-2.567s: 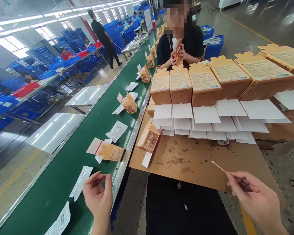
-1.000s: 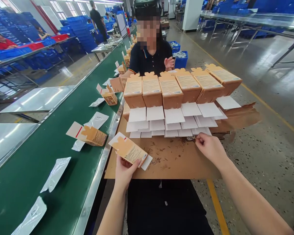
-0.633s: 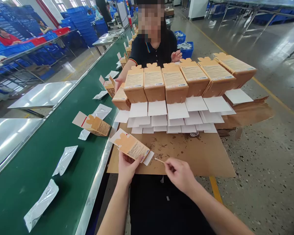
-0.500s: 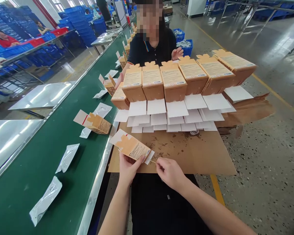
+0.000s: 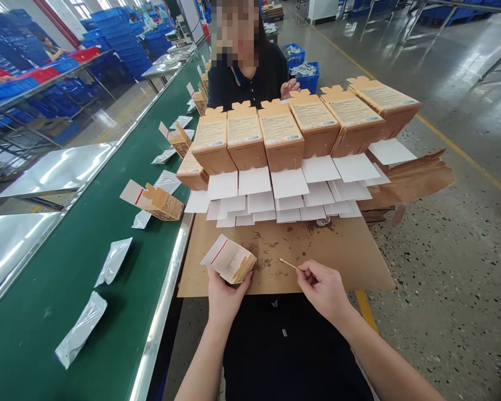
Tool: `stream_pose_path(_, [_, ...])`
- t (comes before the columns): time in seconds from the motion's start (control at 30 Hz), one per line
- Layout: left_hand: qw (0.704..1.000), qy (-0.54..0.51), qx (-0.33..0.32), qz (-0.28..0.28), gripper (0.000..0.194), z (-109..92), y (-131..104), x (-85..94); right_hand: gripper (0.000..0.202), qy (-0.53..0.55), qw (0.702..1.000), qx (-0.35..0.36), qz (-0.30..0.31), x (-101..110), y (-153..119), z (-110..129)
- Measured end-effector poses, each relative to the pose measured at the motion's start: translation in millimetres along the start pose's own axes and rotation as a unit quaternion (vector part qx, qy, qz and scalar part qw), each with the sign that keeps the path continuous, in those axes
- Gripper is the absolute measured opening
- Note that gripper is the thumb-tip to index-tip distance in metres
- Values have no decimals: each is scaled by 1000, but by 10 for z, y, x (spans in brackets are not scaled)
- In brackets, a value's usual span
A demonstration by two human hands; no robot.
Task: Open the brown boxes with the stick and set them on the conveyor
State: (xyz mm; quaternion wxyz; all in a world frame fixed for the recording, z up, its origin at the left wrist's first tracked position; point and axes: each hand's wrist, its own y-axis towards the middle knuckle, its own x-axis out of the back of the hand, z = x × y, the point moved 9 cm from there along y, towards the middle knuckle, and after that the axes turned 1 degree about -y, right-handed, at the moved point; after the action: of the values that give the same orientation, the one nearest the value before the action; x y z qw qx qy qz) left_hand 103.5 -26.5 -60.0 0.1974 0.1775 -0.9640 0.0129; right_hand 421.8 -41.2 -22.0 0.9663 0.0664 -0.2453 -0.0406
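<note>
In the head view, my left hand [image 5: 226,301] is closed around a small brown cardboard box [image 5: 230,260] above the near edge of the brown board. The box is tilted, its white-lined flap with a red strip raised toward the upper left. My right hand [image 5: 323,287] pinches a thin cotton swab [image 5: 289,263] between thumb and fingers. The swab's tip points left toward the box, apart from it. Beyond my hands, brown boxes [image 5: 281,136] stand in a row on a stack with white flaps [image 5: 290,184] sticking out toward me.
A green conveyor belt [image 5: 121,312] with a metal edge runs along my left, carrying silver pouches [image 5: 81,329] and open boxes [image 5: 162,201]. The brown board [image 5: 338,262] has dark smears. A co-worker [image 5: 250,72] sits behind the stack, near blue crates [image 5: 304,75].
My left hand has turned the box so its open flap side faces up instead of the printed side. My right hand has drawn the swab away to the right. The camera view has shifted slightly.
</note>
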Motion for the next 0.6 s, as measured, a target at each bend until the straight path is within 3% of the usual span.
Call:
stream_pose_path(0.23, [999, 30, 6, 11, 78, -106, -16, -71, 43, 16, 999, -28, -1, 152, -135, 42])
stream_pose_path(0.3, [999, 39, 4, 4, 79, -106, 11, 8, 45, 18, 999, -31, -6, 205, -140, 26])
stream_pose_path(0.37, [998, 55, 1, -44, 81, -56, 82, 295, 44, 15, 999, -36, -24, 318, -151, -30])
stream_pose_path(0.5, [972, 44, 29, -228, 96, 203, 294, 1384, 44, 0, 995, -60, -80, 599, -191, -226])
stream_pose_path(0.6, [959, 31, 15, -281, 106, 307, 554, 2030, 48, -1, 991, -72, -111, 677, -173, -293])
